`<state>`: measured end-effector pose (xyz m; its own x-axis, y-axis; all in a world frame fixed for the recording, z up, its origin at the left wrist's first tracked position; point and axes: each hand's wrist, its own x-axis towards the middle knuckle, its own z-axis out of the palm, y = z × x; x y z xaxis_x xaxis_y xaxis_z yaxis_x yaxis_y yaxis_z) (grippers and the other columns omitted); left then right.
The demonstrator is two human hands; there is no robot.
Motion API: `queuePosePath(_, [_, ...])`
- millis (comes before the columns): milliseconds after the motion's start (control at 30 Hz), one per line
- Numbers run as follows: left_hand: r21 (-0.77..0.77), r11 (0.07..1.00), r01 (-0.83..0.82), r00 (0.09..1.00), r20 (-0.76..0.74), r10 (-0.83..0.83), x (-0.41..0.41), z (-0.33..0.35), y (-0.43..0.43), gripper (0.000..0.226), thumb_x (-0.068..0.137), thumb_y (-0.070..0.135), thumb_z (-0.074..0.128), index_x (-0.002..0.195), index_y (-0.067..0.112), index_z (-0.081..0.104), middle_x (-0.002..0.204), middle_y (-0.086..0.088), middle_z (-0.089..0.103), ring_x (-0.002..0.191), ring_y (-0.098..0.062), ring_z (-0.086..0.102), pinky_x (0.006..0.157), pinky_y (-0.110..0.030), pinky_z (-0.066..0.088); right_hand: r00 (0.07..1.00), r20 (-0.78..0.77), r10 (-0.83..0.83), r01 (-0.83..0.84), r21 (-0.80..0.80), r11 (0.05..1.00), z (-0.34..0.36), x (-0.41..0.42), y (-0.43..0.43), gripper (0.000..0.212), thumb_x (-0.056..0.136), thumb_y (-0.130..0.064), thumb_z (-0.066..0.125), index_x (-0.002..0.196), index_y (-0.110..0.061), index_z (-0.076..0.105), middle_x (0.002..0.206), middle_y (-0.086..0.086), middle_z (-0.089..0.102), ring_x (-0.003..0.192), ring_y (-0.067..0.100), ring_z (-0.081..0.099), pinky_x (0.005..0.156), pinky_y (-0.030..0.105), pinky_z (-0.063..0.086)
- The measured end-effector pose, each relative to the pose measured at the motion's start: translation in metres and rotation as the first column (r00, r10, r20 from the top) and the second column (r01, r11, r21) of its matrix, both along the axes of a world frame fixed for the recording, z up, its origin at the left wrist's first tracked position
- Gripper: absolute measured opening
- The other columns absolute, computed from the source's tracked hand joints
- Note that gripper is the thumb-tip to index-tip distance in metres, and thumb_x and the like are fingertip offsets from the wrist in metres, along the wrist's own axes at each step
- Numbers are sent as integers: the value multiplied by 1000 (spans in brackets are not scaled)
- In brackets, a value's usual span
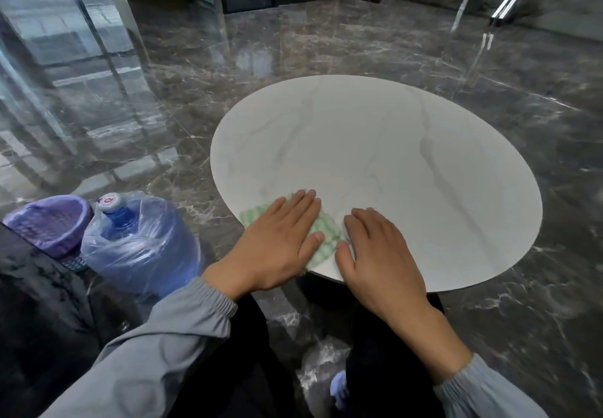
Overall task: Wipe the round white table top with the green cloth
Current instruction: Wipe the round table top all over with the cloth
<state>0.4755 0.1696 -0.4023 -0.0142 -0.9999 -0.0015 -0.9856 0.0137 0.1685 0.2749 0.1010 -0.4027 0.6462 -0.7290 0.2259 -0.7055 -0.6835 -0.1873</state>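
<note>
Flattening your left hand (277,241), fingers straight and together, on the green cloth (327,234) likely spreads wiping pressure, while your right hand (378,254), fingers loosely bent, steadies the table top (391,156).

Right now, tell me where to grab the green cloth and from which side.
Pinch the green cloth by its near corner at the table top rim, from the near side: it lies flat under the left hand, so a thumb likely gets under only there.
</note>
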Motion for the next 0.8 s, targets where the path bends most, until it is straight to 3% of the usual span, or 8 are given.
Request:
queuePosePath(200, [27,995,-97,995,-27,98,51,11,-34,70,109,58,20,168,24,3,175,8,-4,160,-7,-7,128,-28,-7,1000,-9,7,-7,20,1000,-1,-1,-1,52,98,-37,37,136,-8,57,146,8,53,141,30,44,118,45,36])
queuePosePath(433, [77,973,-219,976,-1,220,111,13,-72,70,110,54,20,168,18,3,176,0,-3,161,-13,-5,130,-36,-1,1000,6,5,-5,11,1000,-3,-3,-2,49,97,-36,40,133,-7,58,143,9,54,139,30,46,116,44,38])
queuePosePath(600, [86,994,-61,998,-11,62,56,12,-37,70,109,56,15,167,20,-3,174,4,-10,158,-6,-14,126,-27,-12,1000,18,13,-12,-17,1000,-4,-2,-1,45,96,-31,43,128,-4,59,137,12,56,134,34,49,112,46,40])
queuePosePath(800, [6,993,118,993,-15,-118,7,4,-1,78,99,66,-3,167,27,-2,171,13,-12,157,0,-17,128,-27,-11,1000,1,14,-14,-14,1000,-3,-2,-2,44,99,-35,42,132,-9,56,142,8,53,139,31,44,117,43,35])
